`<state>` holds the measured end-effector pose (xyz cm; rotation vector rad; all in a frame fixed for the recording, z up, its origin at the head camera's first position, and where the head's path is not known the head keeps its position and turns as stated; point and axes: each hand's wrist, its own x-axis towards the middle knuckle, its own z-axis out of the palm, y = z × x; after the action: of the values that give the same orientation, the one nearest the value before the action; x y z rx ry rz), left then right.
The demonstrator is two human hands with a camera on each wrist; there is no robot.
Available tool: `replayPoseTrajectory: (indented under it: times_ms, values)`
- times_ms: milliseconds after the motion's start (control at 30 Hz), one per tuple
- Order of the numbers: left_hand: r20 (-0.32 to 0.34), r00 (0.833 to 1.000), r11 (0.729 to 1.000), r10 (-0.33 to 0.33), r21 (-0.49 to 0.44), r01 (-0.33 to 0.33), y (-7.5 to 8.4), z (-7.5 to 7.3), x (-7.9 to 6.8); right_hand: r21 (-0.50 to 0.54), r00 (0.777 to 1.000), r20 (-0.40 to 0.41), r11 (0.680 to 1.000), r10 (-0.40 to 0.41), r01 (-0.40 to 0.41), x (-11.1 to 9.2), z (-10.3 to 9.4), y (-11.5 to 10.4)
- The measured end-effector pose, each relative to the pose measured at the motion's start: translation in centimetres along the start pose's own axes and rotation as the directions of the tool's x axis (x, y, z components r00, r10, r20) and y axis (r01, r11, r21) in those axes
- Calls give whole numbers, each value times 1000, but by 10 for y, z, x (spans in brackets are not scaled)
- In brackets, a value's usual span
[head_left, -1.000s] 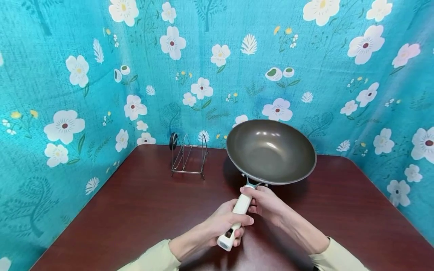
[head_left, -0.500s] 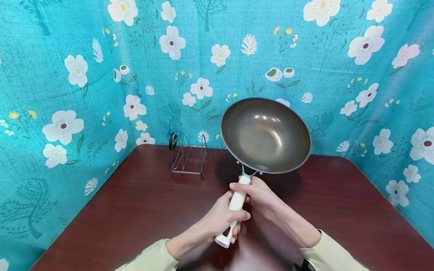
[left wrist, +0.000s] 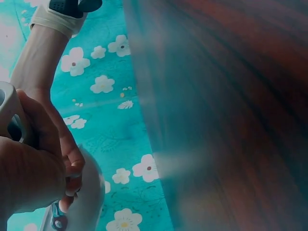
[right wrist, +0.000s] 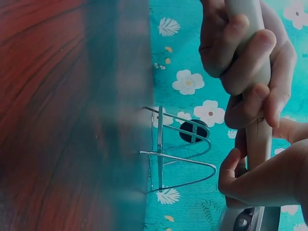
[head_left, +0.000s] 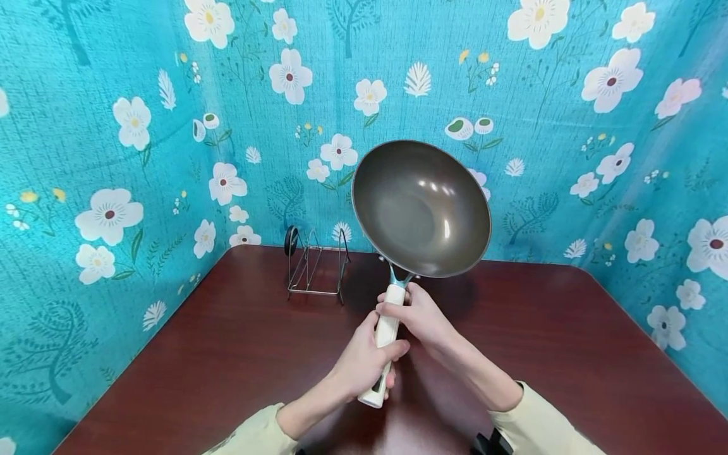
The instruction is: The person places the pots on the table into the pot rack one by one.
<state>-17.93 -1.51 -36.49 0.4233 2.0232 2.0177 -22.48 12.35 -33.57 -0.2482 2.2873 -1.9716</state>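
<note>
A dark-coated wok (head_left: 421, 208) is held up over the table, its bowl tilted so the inside faces me. Its cream handle (head_left: 387, 328) slants down toward me. My left hand (head_left: 361, 360) grips the lower part of the handle, near the end with the hanging hole. Higher up, close to the metal bracket, my right hand (head_left: 418, 316) holds the same handle with the thumb across its top. In the right wrist view, curled fingers of the left hand (right wrist: 250, 62) wrap the handle (right wrist: 257, 139) from beneath.
A wire rack (head_left: 315, 268) with a black round disc (head_left: 291, 240) at its left end stands at the back left of the dark red table (head_left: 227, 354). A turquoise flowered curtain (head_left: 273, 164) hangs behind and along both sides.
Both hands have raised the wok and brought it leftward. The bowl has tipped up more toward me. The rack stays where it was.
</note>
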Motion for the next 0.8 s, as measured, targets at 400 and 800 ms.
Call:
replayPoseTrajectory:
  times_ms: [400,800]
  values:
    - [-60,998,997,9,81,-5,14,-21,-5,-77,997,-19,994,-73,72,9,21,-15]
    - [-148,988,988,46,152,-24,13,-46,-5,-111,992,-15,986,-123,121,27,45,-24]
